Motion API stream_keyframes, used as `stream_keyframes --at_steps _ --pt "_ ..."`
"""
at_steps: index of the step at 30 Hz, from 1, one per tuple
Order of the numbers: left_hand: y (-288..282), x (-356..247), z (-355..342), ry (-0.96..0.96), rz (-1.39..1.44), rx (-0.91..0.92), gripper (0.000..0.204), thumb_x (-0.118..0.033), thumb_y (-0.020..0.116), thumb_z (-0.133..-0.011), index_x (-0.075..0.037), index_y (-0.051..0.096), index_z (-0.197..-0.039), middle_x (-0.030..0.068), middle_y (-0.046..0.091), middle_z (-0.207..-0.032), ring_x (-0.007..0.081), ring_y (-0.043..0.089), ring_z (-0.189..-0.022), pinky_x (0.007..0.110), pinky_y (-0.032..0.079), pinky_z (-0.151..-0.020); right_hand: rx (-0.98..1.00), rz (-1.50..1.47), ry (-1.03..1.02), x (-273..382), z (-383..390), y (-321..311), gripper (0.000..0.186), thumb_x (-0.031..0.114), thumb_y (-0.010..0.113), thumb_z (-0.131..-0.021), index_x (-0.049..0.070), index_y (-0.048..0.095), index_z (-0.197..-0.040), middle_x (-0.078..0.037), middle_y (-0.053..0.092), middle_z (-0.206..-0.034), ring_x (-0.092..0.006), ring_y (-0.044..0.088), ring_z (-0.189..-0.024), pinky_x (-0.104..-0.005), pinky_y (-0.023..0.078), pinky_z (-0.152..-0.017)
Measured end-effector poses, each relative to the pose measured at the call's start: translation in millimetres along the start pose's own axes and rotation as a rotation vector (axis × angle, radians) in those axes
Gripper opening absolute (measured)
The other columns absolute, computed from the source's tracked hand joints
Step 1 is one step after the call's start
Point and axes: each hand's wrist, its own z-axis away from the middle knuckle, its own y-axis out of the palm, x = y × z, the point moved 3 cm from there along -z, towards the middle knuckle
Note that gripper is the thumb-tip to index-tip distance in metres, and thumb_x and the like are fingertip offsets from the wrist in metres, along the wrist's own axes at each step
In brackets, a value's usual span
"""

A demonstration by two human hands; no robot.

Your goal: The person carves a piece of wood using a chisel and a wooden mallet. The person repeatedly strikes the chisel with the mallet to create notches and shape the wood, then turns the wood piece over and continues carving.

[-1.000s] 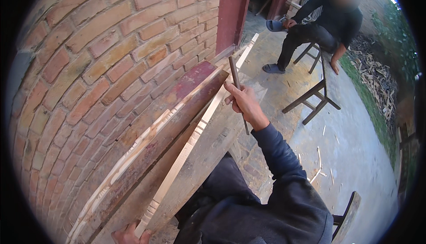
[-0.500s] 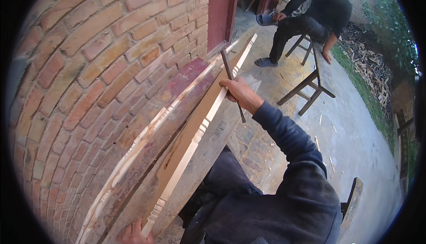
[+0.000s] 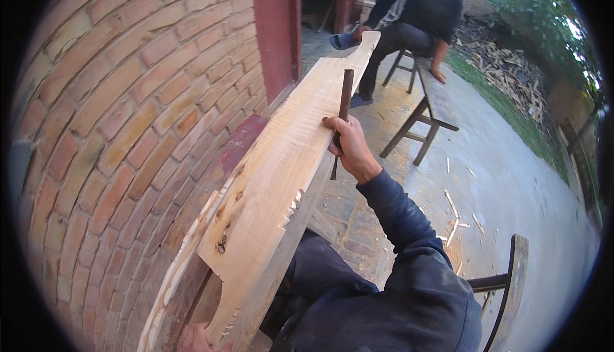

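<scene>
A long pale wooden board (image 3: 275, 154) with carved notches along its right edge slants away from me, its broad knotted face turned up. My right hand (image 3: 352, 147) is closed around a dark metal chisel (image 3: 346, 93) and also grips the board's right edge, thumb on the face. The chisel stands nearly upright, its thin flared tip below my fist. At the bottom of the view my left hand (image 3: 195, 338) is closed on the board's near end; most of its fingers are hidden. A narrow carved strip of wood (image 3: 173, 272) lies along the board's left side.
A brick wall (image 3: 147, 96) rises close on the left, beside a red door frame (image 3: 276, 29). Ahead, a person (image 3: 419, 7) sits on a wooden bench (image 3: 435, 99). Wood offcuts (image 3: 453, 208) litter the concrete floor. Another wooden seat (image 3: 511, 281) stands at right.
The board has rolled from edge-up to show its broad face, and its far end is raised. Both hands keep hold of it, the chisel still in my right. The view has shifted.
</scene>
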Motion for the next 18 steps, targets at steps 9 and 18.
stream_keyframes --at_steps 9,18 --pt "31.5 -20.3 -45.6 0.369 0.071 -0.196 0.040 -0.009 0.067 -0.070 -0.004 0.069 -0.109 0.0216 0.065 -0.099 0.0461 0.061 -0.094 0.053 0.049 -0.083 -0.209 -0.060 -0.024 -2.6 2.3 -78.8 0.016 0.018 0.063 -0.095 0.003 0.059 -0.090 0.001 0.051 -0.065 -0.0071 0.041 -0.043 -0.0255 0.028 -0.040" --pt "54.1 -66.8 -72.3 0.517 0.038 -0.264 0.039 -0.006 0.065 -0.068 -0.004 0.069 -0.107 0.0174 0.063 -0.090 0.0409 0.062 -0.086 0.053 0.048 -0.078 -0.365 -0.091 0.016 -15.0 16.6 -110.5 0.028 0.030 0.061 -0.101 0.004 0.063 -0.093 0.001 0.057 -0.066 -0.0071 0.046 -0.045 -0.0259 0.029 -0.040"
